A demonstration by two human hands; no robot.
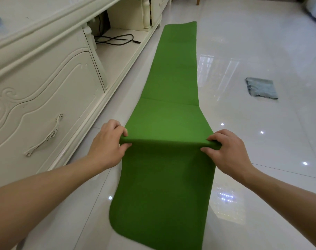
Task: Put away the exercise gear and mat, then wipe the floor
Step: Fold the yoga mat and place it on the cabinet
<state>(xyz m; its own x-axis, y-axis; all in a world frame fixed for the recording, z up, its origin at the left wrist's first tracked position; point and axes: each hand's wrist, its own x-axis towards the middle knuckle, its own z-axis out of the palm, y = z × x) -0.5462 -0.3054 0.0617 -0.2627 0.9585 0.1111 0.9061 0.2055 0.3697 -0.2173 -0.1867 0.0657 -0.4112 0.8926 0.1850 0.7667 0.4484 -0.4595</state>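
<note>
A long green exercise mat (pixel 173 69) lies lengthwise on the glossy white tile floor, running away from me. The near part is lifted into a raised fold across its width. My left hand (pixel 108 141) pinches the fold at the mat's left edge, thumb under and fingers over. At the right edge my right hand (pixel 225 150) pinches the same fold. The mat's near end hangs down toward me below the fold. A folded grey-blue cloth (pixel 261 88) lies on the floor to the right, apart from the mat.
A cream carved cabinet (pixel 36 78) runs along the left, close beside the mat, with an open shelf holding a black cable (pixel 117 39). Glossy floor tiles (pixel 252 42) stretch to the right. A wooden furniture leg (pixel 198 0) stands at the far top.
</note>
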